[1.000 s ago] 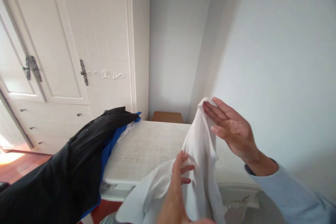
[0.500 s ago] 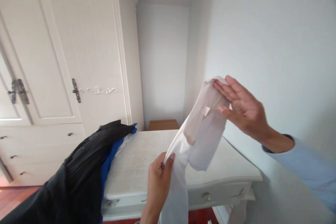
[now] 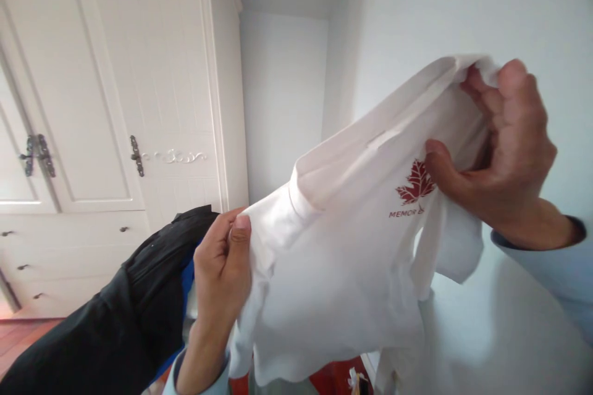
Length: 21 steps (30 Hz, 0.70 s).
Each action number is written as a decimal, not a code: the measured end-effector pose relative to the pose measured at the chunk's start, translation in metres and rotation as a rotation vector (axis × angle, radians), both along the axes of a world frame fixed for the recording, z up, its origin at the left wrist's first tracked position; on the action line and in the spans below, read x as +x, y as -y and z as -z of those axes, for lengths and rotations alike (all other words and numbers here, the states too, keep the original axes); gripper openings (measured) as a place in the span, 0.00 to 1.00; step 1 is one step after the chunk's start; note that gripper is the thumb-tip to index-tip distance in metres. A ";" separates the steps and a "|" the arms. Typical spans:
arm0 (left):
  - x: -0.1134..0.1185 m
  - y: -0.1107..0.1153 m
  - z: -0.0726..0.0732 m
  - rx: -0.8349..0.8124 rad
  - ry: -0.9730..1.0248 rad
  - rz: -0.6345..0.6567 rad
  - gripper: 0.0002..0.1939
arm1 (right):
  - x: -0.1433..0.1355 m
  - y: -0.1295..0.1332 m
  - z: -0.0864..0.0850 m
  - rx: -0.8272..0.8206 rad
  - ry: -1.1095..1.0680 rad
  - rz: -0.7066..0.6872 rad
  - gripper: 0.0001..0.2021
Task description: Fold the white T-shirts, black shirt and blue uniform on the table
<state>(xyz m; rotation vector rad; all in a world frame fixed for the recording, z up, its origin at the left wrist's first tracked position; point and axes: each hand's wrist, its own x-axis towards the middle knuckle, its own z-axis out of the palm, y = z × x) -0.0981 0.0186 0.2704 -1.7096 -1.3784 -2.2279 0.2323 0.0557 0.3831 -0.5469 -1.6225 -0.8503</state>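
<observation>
A white T-shirt (image 3: 333, 265) hangs stretched between my two hands, its front facing me. A red maple leaf print with lettering below it shows on the chest. My left hand (image 3: 222, 271) pinches the shirt at the left shoulder, thumb on top. At the opposite shoulder my right hand (image 3: 504, 142) grips the fabric; its fingers are partly behind the cloth and its thumb lies by the leaf print. The shirt slopes up toward the right and hides most of the white dresser top behind it.
Black clothing (image 3: 125, 302) with a blue piece under it lies in a heap at the left. Behind stands a white wardrobe (image 3: 180, 86) with dark metal handles. A pale wall (image 3: 445, 6) rises close on the right. Reddish flooring (image 3: 28, 339) shows at lower left.
My hands have moved apart, the left one leftward and up, the right one rightward and up. The bunched white shirt is now spread out, and its maple leaf print has come into view.
</observation>
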 end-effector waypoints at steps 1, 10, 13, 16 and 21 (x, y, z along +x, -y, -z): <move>-0.001 0.005 -0.005 0.017 -0.003 0.019 0.20 | -0.001 0.003 -0.006 0.097 0.080 0.020 0.45; -0.019 -0.001 -0.022 0.036 -0.504 -0.168 0.53 | -0.012 -0.035 -0.008 0.122 0.051 0.171 0.42; -0.024 -0.019 -0.007 -0.004 -0.578 -0.179 0.43 | -0.019 -0.056 0.009 0.084 0.041 0.201 0.41; -0.041 -0.036 0.008 -0.053 -0.556 -0.038 0.31 | -0.021 -0.071 0.027 0.055 0.041 0.239 0.40; -0.089 -0.056 0.018 -0.210 -0.523 0.014 0.10 | -0.004 -0.088 0.052 0.009 0.016 0.248 0.46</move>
